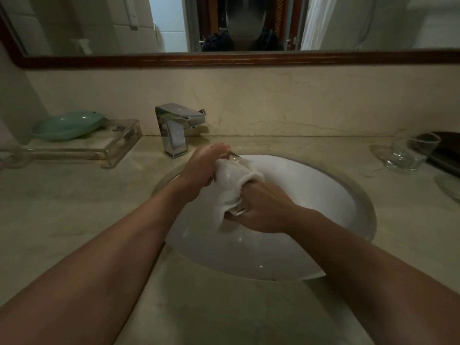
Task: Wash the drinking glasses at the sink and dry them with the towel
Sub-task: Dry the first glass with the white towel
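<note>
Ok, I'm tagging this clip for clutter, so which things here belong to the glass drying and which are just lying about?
In the job: towel, the wrapped glass inside it, left hand and right hand gripping them, sink, faucet, second glass on the counter at right.
Lying about: green dish, clear tray, dark tray at far right, mirror.
</note>
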{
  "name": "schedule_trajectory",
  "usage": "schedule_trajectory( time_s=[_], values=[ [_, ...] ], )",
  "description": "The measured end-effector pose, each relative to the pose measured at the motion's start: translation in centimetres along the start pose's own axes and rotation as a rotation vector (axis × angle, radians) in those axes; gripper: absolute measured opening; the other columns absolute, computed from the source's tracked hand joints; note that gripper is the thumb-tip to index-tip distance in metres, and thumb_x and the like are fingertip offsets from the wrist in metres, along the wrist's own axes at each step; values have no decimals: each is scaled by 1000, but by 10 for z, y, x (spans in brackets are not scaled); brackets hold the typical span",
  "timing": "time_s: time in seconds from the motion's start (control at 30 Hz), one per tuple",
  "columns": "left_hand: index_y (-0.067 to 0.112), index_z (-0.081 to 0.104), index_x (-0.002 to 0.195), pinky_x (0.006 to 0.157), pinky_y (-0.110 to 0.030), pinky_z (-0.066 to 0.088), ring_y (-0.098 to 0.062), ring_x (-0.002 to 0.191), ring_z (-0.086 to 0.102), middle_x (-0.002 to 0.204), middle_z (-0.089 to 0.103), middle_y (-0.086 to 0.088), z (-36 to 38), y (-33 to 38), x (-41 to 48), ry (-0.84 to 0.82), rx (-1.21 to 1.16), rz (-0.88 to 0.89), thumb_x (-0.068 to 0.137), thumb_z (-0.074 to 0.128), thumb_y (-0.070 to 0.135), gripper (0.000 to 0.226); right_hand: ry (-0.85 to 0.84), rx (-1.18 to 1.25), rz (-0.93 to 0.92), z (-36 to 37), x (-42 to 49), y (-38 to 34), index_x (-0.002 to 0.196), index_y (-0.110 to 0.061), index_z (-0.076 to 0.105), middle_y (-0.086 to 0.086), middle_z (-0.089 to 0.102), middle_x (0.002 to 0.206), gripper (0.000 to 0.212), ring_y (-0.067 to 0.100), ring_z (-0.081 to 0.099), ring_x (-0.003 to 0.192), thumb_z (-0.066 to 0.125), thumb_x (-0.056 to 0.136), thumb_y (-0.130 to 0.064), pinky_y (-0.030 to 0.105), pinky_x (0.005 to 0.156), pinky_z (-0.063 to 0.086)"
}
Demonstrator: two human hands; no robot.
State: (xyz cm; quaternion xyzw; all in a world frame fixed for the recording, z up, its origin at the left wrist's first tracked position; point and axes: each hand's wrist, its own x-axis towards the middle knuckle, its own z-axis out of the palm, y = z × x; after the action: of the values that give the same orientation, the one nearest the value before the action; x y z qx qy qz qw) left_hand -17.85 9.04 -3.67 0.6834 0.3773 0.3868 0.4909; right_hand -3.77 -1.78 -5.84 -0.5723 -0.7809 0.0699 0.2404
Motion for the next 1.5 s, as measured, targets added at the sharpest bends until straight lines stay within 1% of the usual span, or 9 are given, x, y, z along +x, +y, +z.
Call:
schedule_trajectory(
  time_s=[0.13, 0.23, 0.47, 0.67, 0.87, 1.0, 1.1, 1.33, 1.5],
  values=[
    [20, 60, 80, 50, -24, 28, -13, 53, 40, 68, 47, -3, 6, -1, 0, 27, -97, -9, 75, 57, 56, 37, -54, 326, 121, 0, 1, 4, 119, -20, 63, -1, 67, 107, 40, 13, 65, 91, 55, 88, -44, 35, 78, 58],
    [18, 61, 88, 55, -27, 32, -20, 67, 45, 81, 51, -9, 12, 1, -3, 56, -183, 10, 64, 57, 64, 52, -75, 790, 268, -14, -2, -3, 105, -15, 60, 6, 57, 82, 10, 8, 51, 55, 51, 101, -14, 30, 50, 42],
    [-9, 48, 92, 57, -32, 40, -28, 74, 47, 81, 46, -27, 7, 4, -6, 19, -218, 224, 90, 50, 56, 65, -90, 1521, 392, -31, -7, -17, 76, -18, 68, -5, 51, 55, 44, 6, 40, 43, 36, 104, -23, 19, 41, 27],
    [10, 65, 98, 68, -33, 49, -22, 77, 59, 86, 59, -12, 13, 6, -2, 42, -208, 84, 98, 55, 47, 38, 193, 891, 272, -14, 3, -12, 110, -21, 72, 9, 75, 99, 28, 31, 73, 91, 75, 85, -36, 55, 79, 60],
    [11, 72, 91, 68, -30, 59, -17, 75, 70, 84, 72, -6, 21, 17, 1, -75, -567, -201, 105, 54, 41, 38, 173, -200, 106, -25, 3, -5, 115, -10, 67, 6, 70, 102, 31, 33, 66, 93, 69, 85, -18, 29, 69, 37],
    [13, 57, 85, 65, -29, 56, -16, 71, 60, 84, 52, -10, 22, 8, 5, -37, -636, -126, 103, 55, 22, 20, 166, 321, 139, -18, 3, -16, 112, -12, 70, -1, 72, 85, 42, 12, 68, 69, 77, 83, -41, 30, 62, 57],
    [19, 48, 77, 60, -29, 47, -14, 66, 51, 75, 43, -4, 25, 5, 5, -67, -614, -39, 97, 59, 15, 23, 100, 730, 397, -18, 2, -13, 106, -14, 70, 7, 72, 78, 45, 25, 68, 60, 72, 81, -50, 34, 50, 53],
    [13, 49, 89, 67, -32, 49, -19, 72, 57, 80, 57, -6, 21, 9, -2, -197, -674, 198, 95, 57, 15, 11, 28, 1754, 563, -34, -3, -24, 109, -12, 57, 3, 56, 73, 22, 10, 49, 45, 46, 91, -18, 21, 43, 39],
    [14, 60, 111, 76, -34, 60, -19, 86, 70, 95, 69, -8, 22, 9, -2, -110, -549, 60, 102, 62, 27, 17, 197, 1327, 488, -25, 5, -18, 113, -8, 62, 5, 69, 87, 32, 17, 65, 69, 65, 93, -34, 30, 53, 53]
  ],
)
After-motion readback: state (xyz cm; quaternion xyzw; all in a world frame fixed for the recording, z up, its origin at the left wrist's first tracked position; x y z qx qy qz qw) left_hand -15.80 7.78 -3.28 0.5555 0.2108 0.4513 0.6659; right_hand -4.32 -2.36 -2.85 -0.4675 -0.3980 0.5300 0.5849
